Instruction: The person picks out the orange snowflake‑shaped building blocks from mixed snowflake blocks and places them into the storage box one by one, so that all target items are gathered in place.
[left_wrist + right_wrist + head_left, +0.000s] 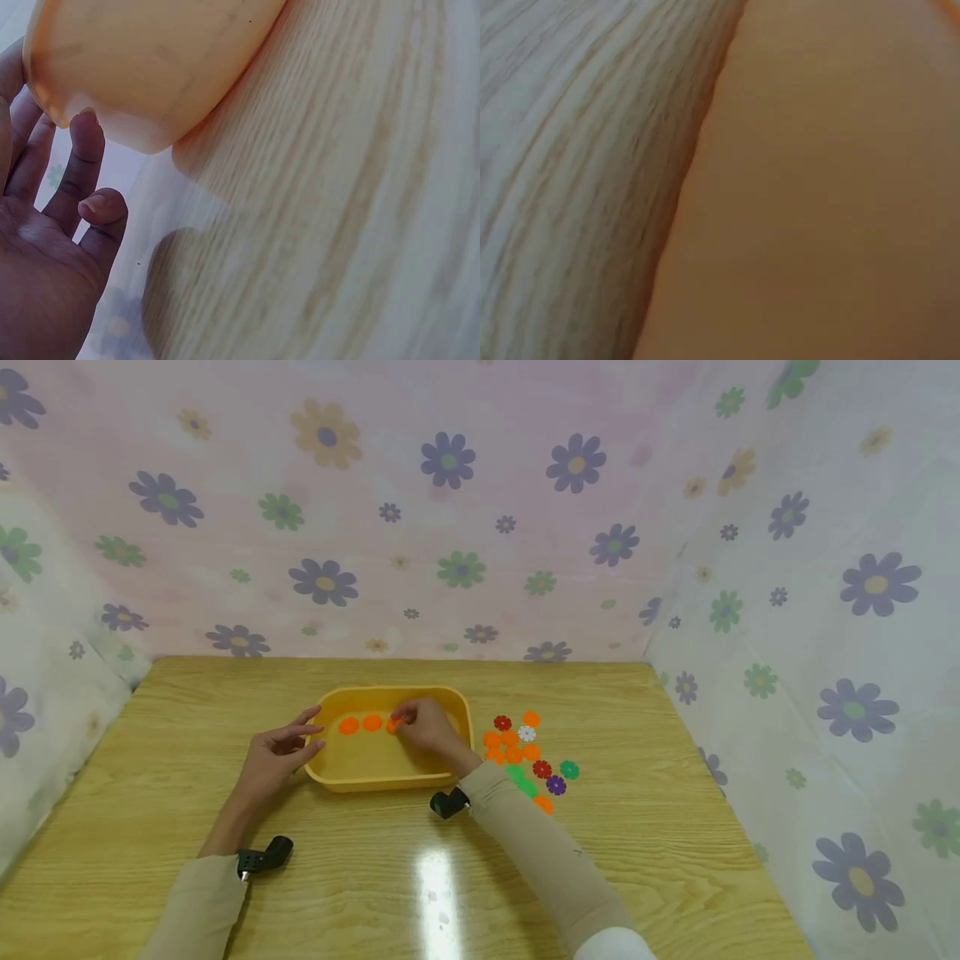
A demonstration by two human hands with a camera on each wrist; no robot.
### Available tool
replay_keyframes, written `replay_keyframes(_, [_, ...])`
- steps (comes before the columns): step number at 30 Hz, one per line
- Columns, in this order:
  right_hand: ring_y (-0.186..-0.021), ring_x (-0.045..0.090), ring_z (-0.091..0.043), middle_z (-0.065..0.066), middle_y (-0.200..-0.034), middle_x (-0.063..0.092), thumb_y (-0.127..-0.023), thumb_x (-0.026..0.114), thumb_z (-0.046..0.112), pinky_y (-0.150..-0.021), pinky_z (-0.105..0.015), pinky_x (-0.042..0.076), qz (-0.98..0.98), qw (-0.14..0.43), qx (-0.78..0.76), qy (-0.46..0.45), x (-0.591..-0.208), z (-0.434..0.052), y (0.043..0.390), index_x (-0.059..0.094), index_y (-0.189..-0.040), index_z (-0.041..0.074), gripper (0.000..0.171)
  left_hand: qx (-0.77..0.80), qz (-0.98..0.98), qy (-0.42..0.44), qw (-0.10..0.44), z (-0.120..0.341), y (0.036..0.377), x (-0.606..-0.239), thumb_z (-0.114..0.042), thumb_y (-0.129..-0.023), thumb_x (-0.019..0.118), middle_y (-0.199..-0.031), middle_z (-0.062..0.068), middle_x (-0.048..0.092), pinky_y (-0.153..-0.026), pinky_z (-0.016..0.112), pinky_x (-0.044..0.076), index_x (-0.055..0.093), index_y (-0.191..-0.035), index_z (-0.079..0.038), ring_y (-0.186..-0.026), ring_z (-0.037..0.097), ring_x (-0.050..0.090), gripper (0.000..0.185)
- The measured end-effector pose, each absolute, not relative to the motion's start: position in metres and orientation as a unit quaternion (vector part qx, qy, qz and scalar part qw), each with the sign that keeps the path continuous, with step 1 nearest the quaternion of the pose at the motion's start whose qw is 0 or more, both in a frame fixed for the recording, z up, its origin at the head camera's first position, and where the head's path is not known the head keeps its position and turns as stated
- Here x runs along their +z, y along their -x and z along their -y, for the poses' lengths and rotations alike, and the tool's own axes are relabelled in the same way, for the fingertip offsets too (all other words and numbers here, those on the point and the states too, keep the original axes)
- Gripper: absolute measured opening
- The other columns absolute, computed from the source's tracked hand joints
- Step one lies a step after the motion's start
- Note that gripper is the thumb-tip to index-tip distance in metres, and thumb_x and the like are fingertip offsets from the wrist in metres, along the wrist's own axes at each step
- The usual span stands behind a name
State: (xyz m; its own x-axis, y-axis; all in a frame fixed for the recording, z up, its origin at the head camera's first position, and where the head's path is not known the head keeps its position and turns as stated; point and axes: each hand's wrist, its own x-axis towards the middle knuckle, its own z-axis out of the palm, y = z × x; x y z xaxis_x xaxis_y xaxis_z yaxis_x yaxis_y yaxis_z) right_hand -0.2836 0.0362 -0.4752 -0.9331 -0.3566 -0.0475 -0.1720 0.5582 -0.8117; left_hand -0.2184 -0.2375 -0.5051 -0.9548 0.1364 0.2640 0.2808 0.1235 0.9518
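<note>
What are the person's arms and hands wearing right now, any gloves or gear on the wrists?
Both hands are bare, no gloves. The left hand and right hand come out of long beige sleeves. A small black camera unit sits at the left wrist, another at the right. A white cuff edge shows at the right upper arm.

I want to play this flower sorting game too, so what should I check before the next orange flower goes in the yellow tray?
1. Yellow plastic tray steadied: ok, the left hand touches its left edge with straight fingers.
2. Third orange flower-shaped piece set down in the tray: cannot tell, the right hand pinches it there.
3. Row in the tray tidy: ok, two orange flower pieces lie side by side.
4. More orange ones left: ok, several lie in the loose pile of coloured flower pieces right of the tray.
5. Wooden table has room to reach the pile: ok.
</note>
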Motion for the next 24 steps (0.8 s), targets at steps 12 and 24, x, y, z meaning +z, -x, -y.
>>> replay_keyframes(12, [-0.095,0.063,-0.017,-0.01,-0.11,0.072,-0.096,0.07,0.01,-0.084,-0.028,0.051,-0.879,0.117,-0.438,0.145,-0.481,-0.0325,0.2888,0.076,-0.109,0.006,0.015,-0.636,0.757,0.136,0.058,0.2368,0.2179,-0.5038,-0.003,-0.097,0.068,-0.149,0.003,0.057,-0.083,0.013,0.049,0.065,-0.12,0.017,-0.127,-0.006,0.054,0.031])
replay_keyframes(24, [-0.089,0.059,-0.015,-0.008,-0.109,0.071,-0.098,0.069,0.012,-0.081,-0.027,0.049,-0.893,0.102,-0.412,0.147,-0.4781,-0.0303,0.2874,0.077,-0.111,0.007,0.016,-0.636,0.758,0.135,0.052,0.2365,0.2164,-0.5019,-0.004,-0.097,0.068,-0.15,0.001,0.055,-0.082,0.013,0.048,0.064,-0.122,0.017,-0.128,-0.007,0.053,0.032])
